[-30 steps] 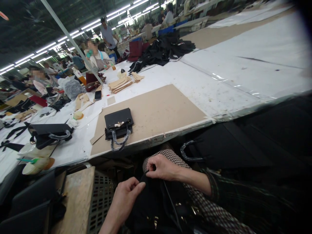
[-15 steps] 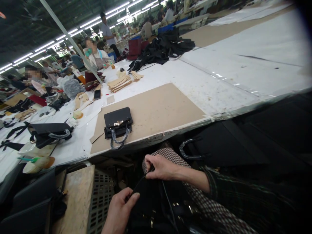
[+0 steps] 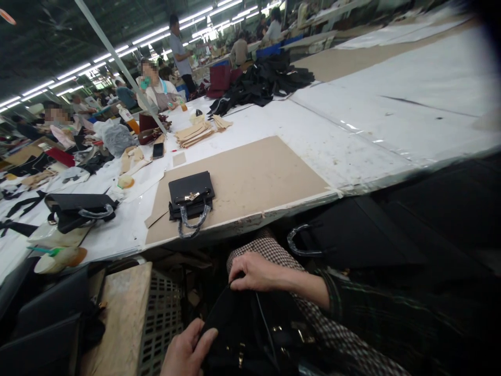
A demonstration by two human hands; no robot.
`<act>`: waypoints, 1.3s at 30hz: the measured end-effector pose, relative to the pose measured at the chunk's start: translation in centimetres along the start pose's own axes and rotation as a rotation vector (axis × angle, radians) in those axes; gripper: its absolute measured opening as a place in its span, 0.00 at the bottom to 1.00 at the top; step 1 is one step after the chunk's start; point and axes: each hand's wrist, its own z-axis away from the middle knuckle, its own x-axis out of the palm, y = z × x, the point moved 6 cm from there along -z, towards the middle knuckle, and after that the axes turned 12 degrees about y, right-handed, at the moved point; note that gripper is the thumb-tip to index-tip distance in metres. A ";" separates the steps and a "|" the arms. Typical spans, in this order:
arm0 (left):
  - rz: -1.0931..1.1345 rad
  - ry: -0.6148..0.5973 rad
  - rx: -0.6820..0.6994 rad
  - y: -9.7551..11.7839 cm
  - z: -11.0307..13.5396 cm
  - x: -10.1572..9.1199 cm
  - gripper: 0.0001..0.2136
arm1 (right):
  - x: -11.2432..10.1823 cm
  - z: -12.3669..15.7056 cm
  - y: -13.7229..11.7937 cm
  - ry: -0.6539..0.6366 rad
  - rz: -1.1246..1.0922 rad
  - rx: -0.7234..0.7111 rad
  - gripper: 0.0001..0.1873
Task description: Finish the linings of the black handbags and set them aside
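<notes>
A black handbag (image 3: 230,324) with gold-coloured metal fittings lies across my lap, over a checked cloth. My left hand (image 3: 188,347) pinches its near-left edge between thumb and fingers. At the bag's upper edge, my right hand (image 3: 252,272) is closed on the black material, thumb against forefinger. The bag's lower part runs out of view and is dark. Beyond my hands, a finished-looking small black handbag (image 3: 191,189) with a gold clasp rests on a brown board (image 3: 250,175), its plastic-wrapped handles hanging toward the table edge.
Another black handbag (image 3: 80,209) lies on the white table (image 3: 297,117) at left, near a bowl of glue (image 3: 58,260). Below stand a wooden board (image 3: 119,318) and a plastic crate (image 3: 162,308). Black pieces (image 3: 270,78) are heaped farther back. Several people work beyond.
My left hand has shifted slightly down and left, and my right hand slightly down. Both keep hold of the bag's edge; more of its black surface shows between them.
</notes>
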 end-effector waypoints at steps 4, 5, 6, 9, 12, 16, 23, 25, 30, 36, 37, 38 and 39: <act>-0.156 -0.113 0.121 2.6 -0.2 -1.3 0.15 | 0.1 0.1 -0.2 -0.003 -0.024 0.003 0.09; -0.198 -0.095 0.148 3.8 -0.6 -1.7 0.16 | 0.1 0.1 -0.2 -0.010 -0.051 -0.002 0.09; -0.211 -0.052 0.172 5.3 -1.2 -2.1 0.19 | 0.2 0.0 -0.2 -0.011 -0.083 -0.006 0.09; -0.040 0.024 0.269 10.1 -3.1 -1.4 0.21 | -0.3 0.0 0.2 -0.009 -0.194 0.010 0.09; 0.118 -0.042 0.345 13.3 -4.9 0.7 0.11 | -2.5 0.8 0.7 0.062 -0.244 0.087 0.14; 0.115 -0.077 0.366 14.2 -6.5 2.0 0.12 | -7.8 5.4 -1.3 0.325 -0.083 0.077 0.24; 0.261 -0.321 0.350 16.3 -7.6 4.3 0.16 | -6.6 15.4 -4.6 0.304 -0.035 0.235 0.48; 0.248 -0.358 0.360 17.1 -7.9 4.7 0.14 | -6.0 15.9 -3.8 0.312 -0.098 0.338 0.48; 0.166 -0.393 0.366 17.8 -7.9 2.1 0.10 | -9.6 16.4 -1.0 0.320 -0.323 0.480 0.37; 0.024 -0.591 0.287 15.7 -5.7 0.3 0.12 | -11.4 16.6 2.4 0.074 -0.500 0.403 0.25; 0.042 -0.585 0.267 15.4 -5.5 0.6 0.13 | -11.0 16.3 3.0 0.047 -0.503 0.392 0.22; 0.085 -0.573 0.238 15.2 -5.4 0.9 0.14 | -10.7 16.1 3.5 0.040 -0.502 0.384 0.20; 0.145 -0.567 0.207 15.1 -5.3 1.3 0.16 | -10.4 15.8 3.9 0.049 -0.500 0.377 0.18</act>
